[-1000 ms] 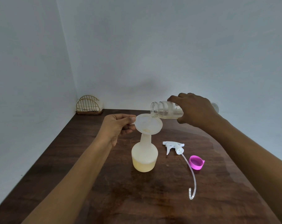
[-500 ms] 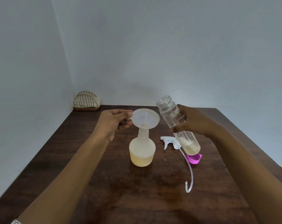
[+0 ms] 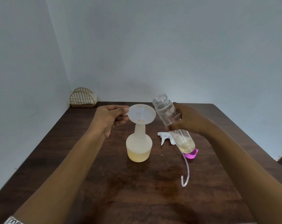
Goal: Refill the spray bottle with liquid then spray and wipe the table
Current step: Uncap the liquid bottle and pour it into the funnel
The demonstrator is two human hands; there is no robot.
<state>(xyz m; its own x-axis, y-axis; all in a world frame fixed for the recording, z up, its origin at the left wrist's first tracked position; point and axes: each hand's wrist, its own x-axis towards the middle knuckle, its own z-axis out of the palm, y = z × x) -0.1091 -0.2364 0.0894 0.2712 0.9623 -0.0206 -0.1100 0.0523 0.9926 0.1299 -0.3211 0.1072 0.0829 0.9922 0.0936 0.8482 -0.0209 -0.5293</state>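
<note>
A translucent white spray bottle (image 3: pixel 139 147), about a third full of pale yellow liquid, stands in the middle of the dark wooden table (image 3: pixel 104 191). A white funnel (image 3: pixel 142 115) sits in its neck. My left hand (image 3: pixel 110 120) pinches the funnel's rim tab. My right hand (image 3: pixel 188 121) grips a clear plastic bottle (image 3: pixel 167 113), tilted mouth-up, with a little yellow liquid at its bottom. The white spray trigger head (image 3: pixel 165 138) with its long curved tube (image 3: pixel 186 172) lies on the table to the right, partly behind the clear bottle.
A pink cap (image 3: pixel 192 155) lies beside the trigger head, half hidden by the clear bottle. A gold wire holder (image 3: pixel 83 98) with cloths stands in the far left corner against the wall. The table's right edge runs close to my right forearm.
The clear bottle went from pouring sideways into the funnel to tilted mouth-up, and my right hand drew it down and right of the funnel. My left hand kept its hold.
</note>
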